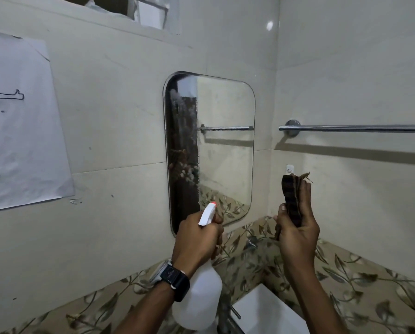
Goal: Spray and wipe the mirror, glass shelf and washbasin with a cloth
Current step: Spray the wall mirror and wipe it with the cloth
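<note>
A rounded rectangular mirror [225, 150] hangs on the tiled wall, its left part wet with spray droplets. My left hand [197, 239] grips a white spray bottle [201, 297] by the neck, its nozzle with an orange tip pointing at the mirror's lower part. My right hand [298, 227] holds a folded dark brown cloth [292, 198] upright, just right of the mirror. The white washbasin [269, 312] shows at the bottom, between my forearms. No glass shelf is in view.
A chrome towel rail [360, 128] runs along the right wall at mirror height. A paper sheet with drawings [21, 121] is stuck on the left wall. A metal tap [230, 317] stands at the basin. Leaf-patterned tiles [358, 280] border the basin.
</note>
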